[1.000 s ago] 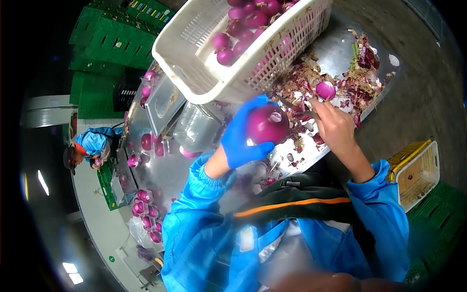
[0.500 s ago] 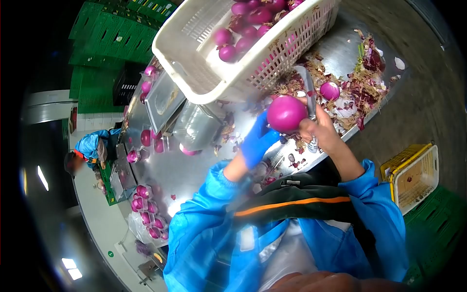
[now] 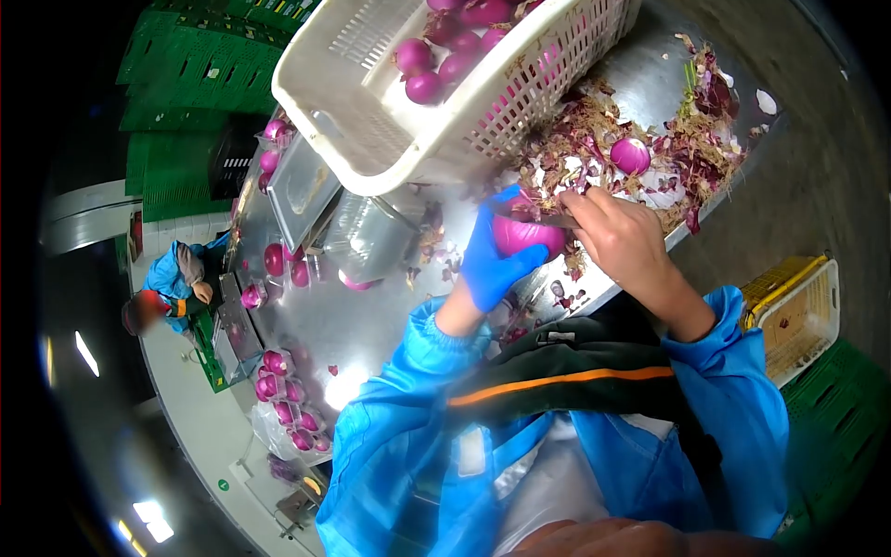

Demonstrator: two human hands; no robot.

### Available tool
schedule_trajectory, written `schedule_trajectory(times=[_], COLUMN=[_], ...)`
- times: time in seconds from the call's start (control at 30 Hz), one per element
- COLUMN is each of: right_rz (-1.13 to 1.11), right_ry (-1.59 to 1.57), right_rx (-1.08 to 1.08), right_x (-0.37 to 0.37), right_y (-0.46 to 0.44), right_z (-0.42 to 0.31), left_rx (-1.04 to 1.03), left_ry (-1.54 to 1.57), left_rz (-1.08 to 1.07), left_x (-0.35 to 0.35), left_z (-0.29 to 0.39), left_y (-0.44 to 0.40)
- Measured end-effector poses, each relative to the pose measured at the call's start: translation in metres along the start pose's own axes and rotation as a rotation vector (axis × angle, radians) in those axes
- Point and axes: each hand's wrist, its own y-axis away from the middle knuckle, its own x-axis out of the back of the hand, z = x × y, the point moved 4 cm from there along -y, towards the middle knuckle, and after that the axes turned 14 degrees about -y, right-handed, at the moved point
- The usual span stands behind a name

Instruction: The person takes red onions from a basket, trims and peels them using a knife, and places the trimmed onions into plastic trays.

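Observation:
My left hand (image 3: 492,258), in a blue glove, is wrapped round a red onion (image 3: 531,239) above the steel table. A knife (image 3: 558,221) is gripped in my bare right hand (image 3: 624,237), its handle mostly hidden by the fingers. The blade lies across the upper side of the onion and touches it. Another red onion (image 3: 630,156) rests on the heap of peelings (image 3: 594,125) beyond my right hand.
A white crate (image 3: 408,167) of red onions stands on the steel table (image 3: 371,316). Clear plastic containers (image 3: 371,237) and packed onions (image 3: 288,399) are at the left. A co-worker (image 3: 176,283) stands further left. Yellow and white crates (image 3: 798,316) are at lower right.
The onion has moved slightly left and down, with my left hand now round it. My right hand has let go of the onion, and the knife has swung from upright to lie across it.

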Motion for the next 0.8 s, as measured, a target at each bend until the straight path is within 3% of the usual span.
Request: schedule_trajectory(times=[0.13, 0.23, 0.3, 0.4, 0.53, 0.63, 0.73, 0.8], right_rz=[0.016, -0.031, 0.074, 0.159, 0.124, 0.108, 0.099, 0.119], right_ry=[0.007, 0.163, 0.017, -0.185, -0.507, -0.475, -0.237, -0.283], right_rx=[0.042, -0.202, -0.233, -0.192, -0.230, -0.160, -0.252, -0.389], right_x=[-0.008, -0.019, -0.007, -0.007, 0.000, -0.013, -0.026, -0.032], right_y=[0.005, 0.036, 0.032, 0.022, -0.004, -0.008, -0.005, 0.008], right_z=[0.012, 0.076, 0.073, 0.044, -0.002, -0.008, 0.022, 0.043], left_rx=[0.012, -0.060, -0.214, -0.060, -0.029, -0.009, -0.065, -0.070], left_ry=[0.065, 0.102, 0.015, 0.017, 0.058, 0.034, -0.093, -0.145], left_rz=[-0.058, -0.131, -0.125, -0.047, -0.047, -0.097, -0.138, -0.155], left_x=[0.003, 0.006, 0.009, 0.009, 0.003, -0.001, 0.007, 0.016], left_z=[-0.007, 0.001, 0.021, 0.007, 0.001, 0.008, -0.012, -0.020], left_y=[0.002, 0.009, 0.012, 0.002, 0.001, 0.003, 0.009, 0.019])
